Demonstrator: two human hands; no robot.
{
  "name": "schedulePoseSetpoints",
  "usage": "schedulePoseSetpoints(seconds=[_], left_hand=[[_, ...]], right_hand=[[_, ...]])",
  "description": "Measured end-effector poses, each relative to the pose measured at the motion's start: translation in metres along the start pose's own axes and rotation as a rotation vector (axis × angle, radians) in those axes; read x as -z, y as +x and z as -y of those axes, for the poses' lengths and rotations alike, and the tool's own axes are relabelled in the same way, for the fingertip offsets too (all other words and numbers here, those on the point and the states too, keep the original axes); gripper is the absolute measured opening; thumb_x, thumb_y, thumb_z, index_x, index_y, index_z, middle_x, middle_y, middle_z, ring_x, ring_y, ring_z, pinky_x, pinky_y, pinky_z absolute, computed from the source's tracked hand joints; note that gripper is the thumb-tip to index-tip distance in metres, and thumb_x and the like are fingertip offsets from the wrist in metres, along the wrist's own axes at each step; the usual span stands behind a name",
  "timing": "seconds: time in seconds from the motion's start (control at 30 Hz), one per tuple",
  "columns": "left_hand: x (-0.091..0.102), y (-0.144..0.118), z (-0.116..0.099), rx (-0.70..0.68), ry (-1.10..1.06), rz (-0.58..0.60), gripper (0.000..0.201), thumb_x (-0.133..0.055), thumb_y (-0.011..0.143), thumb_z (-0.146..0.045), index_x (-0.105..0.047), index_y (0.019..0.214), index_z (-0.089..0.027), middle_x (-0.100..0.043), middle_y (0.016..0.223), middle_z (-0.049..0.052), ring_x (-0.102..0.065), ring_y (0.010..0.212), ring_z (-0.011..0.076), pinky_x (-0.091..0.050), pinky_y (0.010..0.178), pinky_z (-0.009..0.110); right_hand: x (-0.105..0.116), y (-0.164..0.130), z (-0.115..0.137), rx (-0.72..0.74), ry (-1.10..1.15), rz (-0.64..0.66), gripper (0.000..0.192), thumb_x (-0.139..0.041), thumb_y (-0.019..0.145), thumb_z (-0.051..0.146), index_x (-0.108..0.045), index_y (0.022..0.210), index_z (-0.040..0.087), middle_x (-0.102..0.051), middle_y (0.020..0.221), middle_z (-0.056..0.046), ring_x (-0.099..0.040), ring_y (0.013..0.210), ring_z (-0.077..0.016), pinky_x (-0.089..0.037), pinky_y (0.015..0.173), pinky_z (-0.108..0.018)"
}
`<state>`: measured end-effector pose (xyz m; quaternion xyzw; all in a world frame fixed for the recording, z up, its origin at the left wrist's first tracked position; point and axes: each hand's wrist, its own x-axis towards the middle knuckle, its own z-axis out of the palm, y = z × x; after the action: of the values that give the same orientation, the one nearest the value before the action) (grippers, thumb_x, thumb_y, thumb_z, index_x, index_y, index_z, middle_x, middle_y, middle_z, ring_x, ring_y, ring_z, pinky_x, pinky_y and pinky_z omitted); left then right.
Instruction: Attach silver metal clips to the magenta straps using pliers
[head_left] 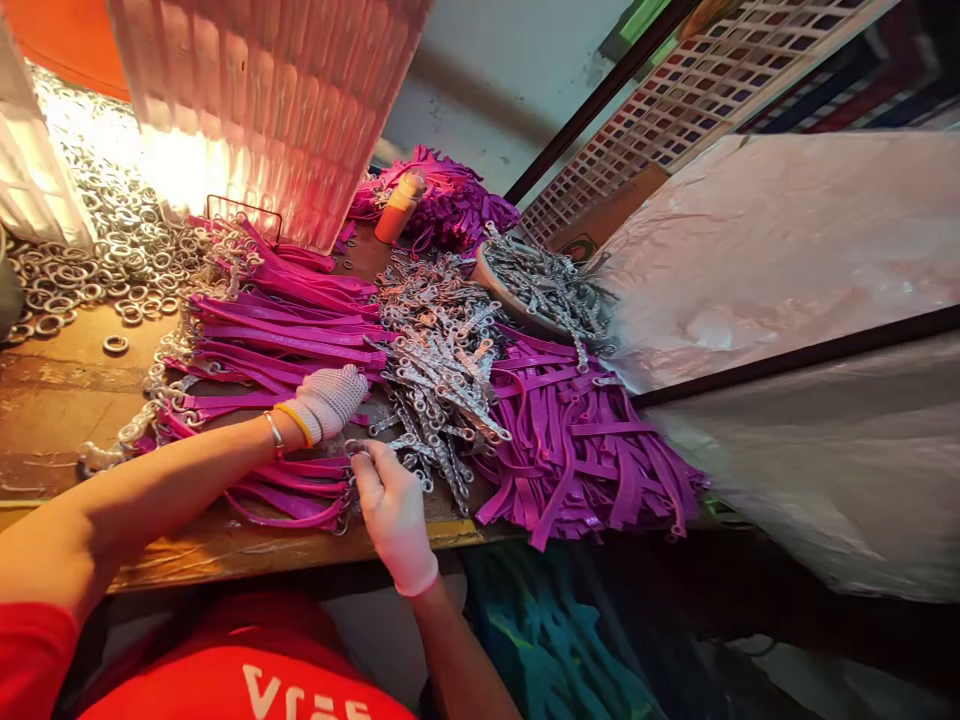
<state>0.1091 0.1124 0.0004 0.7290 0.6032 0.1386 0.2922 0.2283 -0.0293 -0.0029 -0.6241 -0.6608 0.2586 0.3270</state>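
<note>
My left hand (330,402), in a white dotted knit glove, is closed above a row of purple straps (292,312). What its fingers hold, if anything, is hidden. Just below and to the right, my right hand (394,515), in a thin white glove, pinches a small metal ring (355,447) between thumb and fingers. Near it are the ends of a few purple straps (300,492). Beside both hands lies a heap of short silvery chain-like pieces (442,360) with eyelets at their ends. White rings and links (161,385) line the straps' left ends.
Loose metal rings (97,270) are heaped at the left beside an upright corrugated panel (262,110). A bowl (491,275) brimming with silvery pieces stands behind a pile of purple straps (577,440). An orange bottle (400,208) stands farther back. Plastic sheeting (787,250) hangs at right.
</note>
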Motion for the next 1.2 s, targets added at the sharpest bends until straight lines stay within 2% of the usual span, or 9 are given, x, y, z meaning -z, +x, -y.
schedulePoseSetpoints(seconds=[0.13,0.27,0.37,0.43,0.57,0.7,0.8,1.0,1.2], left_hand=[[0.005,-0.002,-0.006,-0.038,0.024,-0.018,0.022,-0.052,0.088,-0.018,-0.068,0.099,-0.008,-0.067,0.100,0.023,-0.068,0.094,0.0331,-0.049,0.082,0.041],[0.028,-0.049,0.023,-0.182,-0.249,0.074,0.014,-0.055,0.088,-0.024,-0.067,0.090,-0.016,-0.066,0.078,0.007,-0.061,0.069,0.0177,-0.046,0.062,0.025],[0.033,-0.092,0.049,0.008,-0.788,0.232,0.027,-0.055,0.091,-0.042,-0.063,0.097,-0.017,-0.055,0.058,-0.001,-0.045,0.044,0.0106,-0.032,0.042,0.020],[0.030,-0.115,0.058,0.132,-0.927,0.255,0.033,-0.059,0.089,-0.050,-0.061,0.092,-0.017,-0.053,0.055,-0.003,-0.040,0.041,0.0087,-0.028,0.039,0.019],[0.025,-0.138,0.059,0.191,-0.871,0.244,0.039,-0.053,0.090,-0.056,-0.052,0.077,-0.019,-0.050,0.049,-0.003,-0.038,0.038,0.0095,-0.028,0.038,0.020],[0.020,-0.139,0.061,-0.079,-0.550,0.135,0.018,-0.056,0.086,-0.035,-0.060,0.078,-0.019,-0.065,0.067,0.003,-0.057,0.060,0.0155,-0.045,0.059,0.025],[0.017,-0.136,0.066,-0.158,-0.431,0.117,0.011,-0.055,0.080,-0.025,-0.064,0.079,-0.018,-0.069,0.078,0.006,-0.062,0.072,0.0187,-0.047,0.069,0.027],[0.021,-0.139,0.070,0.036,-0.654,0.274,0.031,-0.045,0.092,-0.042,-0.060,0.081,-0.016,-0.055,0.050,-0.001,-0.043,0.042,0.0111,-0.032,0.043,0.021],[0.014,-0.142,0.072,0.003,-0.658,0.273,0.032,-0.050,0.091,-0.041,-0.055,0.071,-0.017,-0.054,0.048,-0.002,-0.044,0.043,0.0101,-0.031,0.044,0.020]], right_hand=[[0.000,-0.002,-0.003,0.018,-0.013,0.035,0.029,-0.047,0.101,0.037,-0.069,0.110,0.022,-0.074,0.088,-0.004,-0.067,0.076,-0.0180,-0.050,0.074,-0.026],[0.002,0.002,-0.006,0.107,-0.007,-0.006,0.034,-0.046,0.101,0.029,-0.062,0.129,0.020,-0.075,0.106,-0.008,-0.070,0.095,-0.0198,-0.050,0.089,-0.028],[-0.005,0.006,0.000,0.273,-0.020,0.011,0.033,-0.043,0.102,0.025,-0.061,0.130,0.018,-0.073,0.114,-0.010,-0.068,0.103,-0.0196,-0.049,0.092,-0.028],[-0.012,0.008,0.009,0.359,-0.116,0.036,0.032,-0.043,0.102,0.023,-0.062,0.127,0.017,-0.073,0.108,-0.010,-0.068,0.099,-0.0199,-0.049,0.088,-0.027],[-0.020,0.009,0.029,0.424,-0.498,0.083,0.028,-0.044,0.100,0.019,-0.066,0.117,0.018,-0.069,0.084,-0.006,-0.066,0.074,-0.0194,-0.043,0.064,-0.028],[-0.021,0.007,0.035,0.433,-0.712,0.112,0.024,-0.044,0.100,0.020,-0.066,0.110,0.019,-0.065,0.078,-0.005,-0.061,0.066,-0.0183,-0.032,0.056,-0.030],[-0.023,0.007,0.033,0.377,-0.718,0.118,0.026,-0.042,0.101,0.021,-0.064,0.115,0.019,-0.067,0.082,-0.006,-0.063,0.070,-0.0188,-0.034,0.059,-0.030],[-0.017,0.013,0.036,0.247,-0.504,0.339,0.045,-0.060,0.094,0.029,-0.049,0.137,0.019,-0.074,0.108,-0.006,-0.070,0.091,-0.0215,-0.043,0.071,-0.028],[-0.024,0.014,0.030,0.338,-0.651,0.401,0.016,-0.051,0.098,0.030,-0.060,0.105,0.018,-0.074,0.082,-0.004,-0.070,0.073,-0.0212,-0.033,0.059,-0.030]])
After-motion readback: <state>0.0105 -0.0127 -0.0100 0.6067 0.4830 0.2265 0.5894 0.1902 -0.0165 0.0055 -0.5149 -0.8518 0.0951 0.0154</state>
